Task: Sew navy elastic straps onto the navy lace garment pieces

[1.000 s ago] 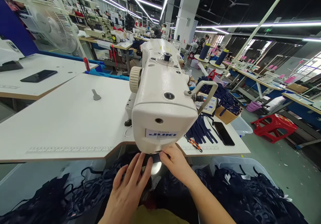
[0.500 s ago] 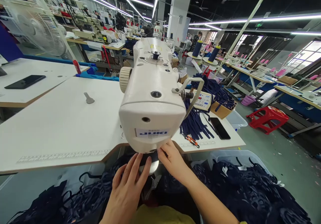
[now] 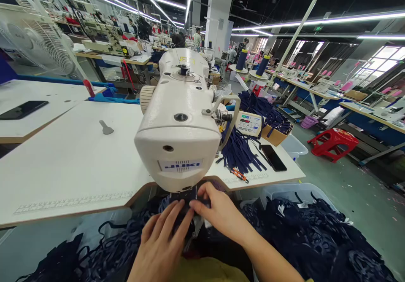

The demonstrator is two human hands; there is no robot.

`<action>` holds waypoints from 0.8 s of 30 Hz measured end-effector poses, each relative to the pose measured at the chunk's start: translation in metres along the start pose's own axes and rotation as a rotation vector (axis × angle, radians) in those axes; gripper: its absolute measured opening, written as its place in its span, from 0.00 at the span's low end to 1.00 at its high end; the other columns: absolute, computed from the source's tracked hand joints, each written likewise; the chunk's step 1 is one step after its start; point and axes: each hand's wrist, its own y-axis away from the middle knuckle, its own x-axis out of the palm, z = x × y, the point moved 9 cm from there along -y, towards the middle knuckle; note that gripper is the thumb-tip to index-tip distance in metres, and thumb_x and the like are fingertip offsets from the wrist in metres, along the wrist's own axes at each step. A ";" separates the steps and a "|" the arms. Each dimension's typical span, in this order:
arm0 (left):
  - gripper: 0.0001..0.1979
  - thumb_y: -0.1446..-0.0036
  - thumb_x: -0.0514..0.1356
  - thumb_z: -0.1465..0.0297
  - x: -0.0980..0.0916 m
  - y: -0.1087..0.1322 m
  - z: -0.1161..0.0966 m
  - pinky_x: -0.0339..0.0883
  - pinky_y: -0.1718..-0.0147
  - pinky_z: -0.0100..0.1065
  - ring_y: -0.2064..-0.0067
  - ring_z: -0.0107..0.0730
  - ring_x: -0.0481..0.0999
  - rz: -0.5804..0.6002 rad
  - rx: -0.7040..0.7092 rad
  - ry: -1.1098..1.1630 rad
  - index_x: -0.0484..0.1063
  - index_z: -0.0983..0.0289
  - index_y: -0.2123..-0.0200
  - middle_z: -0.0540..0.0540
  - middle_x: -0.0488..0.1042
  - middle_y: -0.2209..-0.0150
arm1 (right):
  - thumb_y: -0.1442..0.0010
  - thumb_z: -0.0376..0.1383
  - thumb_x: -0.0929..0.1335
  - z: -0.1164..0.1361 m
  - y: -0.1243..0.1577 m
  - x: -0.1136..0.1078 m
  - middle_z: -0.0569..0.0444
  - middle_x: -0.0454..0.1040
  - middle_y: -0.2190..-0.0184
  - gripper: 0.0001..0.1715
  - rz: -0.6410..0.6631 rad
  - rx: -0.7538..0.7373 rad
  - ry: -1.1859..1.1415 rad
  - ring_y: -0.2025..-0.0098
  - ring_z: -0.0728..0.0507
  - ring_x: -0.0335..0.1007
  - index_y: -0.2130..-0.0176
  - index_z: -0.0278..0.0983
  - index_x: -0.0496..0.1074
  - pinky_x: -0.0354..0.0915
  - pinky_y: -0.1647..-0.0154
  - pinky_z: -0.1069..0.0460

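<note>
The white sewing machine head (image 3: 179, 147) stands right before me, and its needle area is mostly hidden under it. Below it lies a piece of dark navy fabric (image 3: 184, 195). My left hand (image 3: 164, 233) rests on the near left side of this fabric, fingers stretched forward and slightly apart. On the right, my right hand (image 3: 218, 210) has its thumb and forefinger closed on the fabric's edge, close under the machine head. The fingertips of both hands are near each other.
Navy strips (image 3: 241, 150), orange-handled thread snips (image 3: 238, 175) and a black phone (image 3: 274, 157) lie on the table's right side. A flat metal piece (image 3: 106, 127) lies on the left. Bins of navy pieces (image 3: 303, 235) flank me. A red stool (image 3: 332, 143) stands right.
My right hand has shifted so its thumb lies nearer my left fingertips. Fabric now covers the shiny metal plate that showed under the needle area. The view has turned slightly right.
</note>
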 end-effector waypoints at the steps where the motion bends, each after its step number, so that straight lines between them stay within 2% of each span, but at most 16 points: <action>1: 0.25 0.41 0.53 0.73 -0.003 0.003 -0.004 0.55 0.42 0.37 0.43 0.37 0.68 0.007 0.050 0.066 0.60 0.57 0.40 0.58 0.69 0.45 | 0.36 0.45 0.64 0.008 0.007 0.001 0.58 0.72 0.70 0.11 0.070 -0.049 0.040 0.68 0.47 0.69 0.63 0.40 0.69 0.62 0.68 0.54; 3: 0.27 0.39 0.51 0.67 -0.004 0.007 -0.012 0.61 0.47 0.36 0.45 0.38 0.68 0.083 0.114 0.239 0.52 0.62 0.37 0.63 0.68 0.45 | 0.35 0.44 0.63 0.036 0.026 0.007 0.58 0.74 0.70 0.13 0.235 -0.250 0.085 0.66 0.47 0.71 0.67 0.40 0.71 0.63 0.64 0.54; 4: 0.27 0.38 0.49 0.62 -0.002 0.007 -0.016 0.63 0.49 0.37 0.47 0.39 0.70 0.158 0.127 0.335 0.52 0.65 0.37 0.65 0.69 0.46 | 0.34 0.43 0.63 0.051 0.038 0.010 0.57 0.75 0.69 0.14 0.325 -0.368 0.079 0.64 0.47 0.72 0.67 0.41 0.72 0.64 0.61 0.54; 5: 0.27 0.37 0.45 0.56 0.002 0.008 -0.022 0.63 0.49 0.38 0.51 0.39 0.72 0.249 0.137 0.438 0.57 0.65 0.40 0.64 0.71 0.51 | 0.34 0.42 0.62 0.064 0.052 0.012 0.57 0.76 0.66 0.14 0.400 -0.465 0.055 0.62 0.47 0.72 0.66 0.42 0.73 0.64 0.58 0.55; 7: 0.34 0.40 0.35 0.45 0.009 0.007 -0.037 0.64 0.54 0.38 0.63 0.35 0.72 0.420 0.175 0.618 0.69 0.61 0.57 0.58 0.74 0.66 | 0.33 0.40 0.61 0.080 0.073 0.010 0.56 0.78 0.64 0.13 0.491 -0.556 -0.003 0.61 0.49 0.73 0.63 0.43 0.74 0.65 0.58 0.57; 9: 0.37 0.44 0.30 0.42 0.014 0.003 -0.042 0.63 0.64 0.35 0.72 0.31 0.66 0.496 0.159 0.709 0.67 0.60 0.73 0.52 0.68 0.76 | 0.34 0.39 0.62 0.080 0.082 -0.002 0.56 0.78 0.65 0.11 0.445 -0.544 -0.031 0.64 0.49 0.74 0.61 0.43 0.74 0.66 0.59 0.58; 11: 0.33 0.42 0.34 0.43 0.022 0.000 -0.029 0.59 0.69 0.31 0.72 0.29 0.64 0.529 0.020 0.717 0.65 0.61 0.74 0.51 0.67 0.75 | 0.35 0.37 0.64 0.068 0.082 -0.024 0.55 0.78 0.66 0.09 0.253 -0.488 -0.076 0.64 0.47 0.74 0.61 0.43 0.74 0.67 0.59 0.55; 14: 0.25 0.36 0.43 0.52 0.036 0.010 0.007 0.56 0.71 0.28 0.71 0.25 0.64 0.644 -0.271 0.717 0.64 0.63 0.75 0.51 0.67 0.72 | 0.35 0.35 0.63 0.026 0.081 -0.078 0.54 0.76 0.70 0.09 -0.253 -0.336 -0.274 0.68 0.46 0.73 0.62 0.43 0.73 0.68 0.66 0.52; 16: 0.25 0.36 0.44 0.54 0.036 0.022 0.030 0.55 0.74 0.26 0.75 0.23 0.62 0.718 -0.365 0.733 0.62 0.64 0.79 0.48 0.64 0.77 | 0.37 0.36 0.65 -0.012 0.086 -0.110 0.54 0.75 0.72 0.08 -0.604 -0.174 -0.337 0.70 0.45 0.72 0.65 0.41 0.74 0.66 0.70 0.52; 18: 0.24 0.37 0.46 0.55 0.026 0.032 0.053 0.55 0.75 0.24 0.76 0.22 0.61 0.780 -0.388 0.749 0.64 0.64 0.79 0.47 0.63 0.79 | 0.40 0.39 0.68 -0.042 0.091 -0.133 0.53 0.75 0.72 0.08 -0.856 -0.021 -0.307 0.70 0.45 0.71 0.68 0.38 0.74 0.65 0.69 0.52; 21: 0.20 0.39 0.50 0.58 0.002 0.053 0.095 0.56 0.73 0.21 0.74 0.21 0.63 0.884 -0.444 0.736 0.70 0.65 0.75 0.45 0.66 0.78 | 0.46 0.45 0.72 -0.079 0.090 -0.154 0.53 0.76 0.71 0.14 -1.055 0.104 -0.420 0.71 0.47 0.70 0.68 0.35 0.75 0.65 0.68 0.52; 22: 0.19 0.40 0.50 0.58 -0.005 0.066 0.111 0.56 0.71 0.20 0.72 0.21 0.63 0.936 -0.520 0.717 0.71 0.64 0.74 0.44 0.65 0.77 | 0.48 0.45 0.73 -0.091 0.088 -0.158 0.54 0.76 0.71 0.16 -1.085 0.135 -0.507 0.72 0.48 0.69 0.67 0.35 0.75 0.64 0.69 0.53; 23: 0.20 0.41 0.50 0.57 -0.013 0.079 0.135 0.55 0.71 0.19 0.72 0.20 0.62 0.907 -0.665 0.660 0.71 0.65 0.74 0.43 0.64 0.77 | 0.50 0.45 0.74 -0.103 0.086 -0.160 0.55 0.76 0.71 0.17 -1.104 0.164 -0.593 0.73 0.49 0.68 0.66 0.35 0.75 0.64 0.70 0.53; 24: 0.20 0.43 0.52 0.54 -0.017 0.098 0.148 0.54 0.75 0.19 0.75 0.19 0.59 0.971 -0.777 0.654 0.72 0.64 0.74 0.43 0.62 0.78 | 0.52 0.45 0.75 -0.113 0.084 -0.161 0.56 0.76 0.71 0.18 -1.108 0.191 -0.663 0.74 0.50 0.68 0.65 0.35 0.75 0.63 0.71 0.54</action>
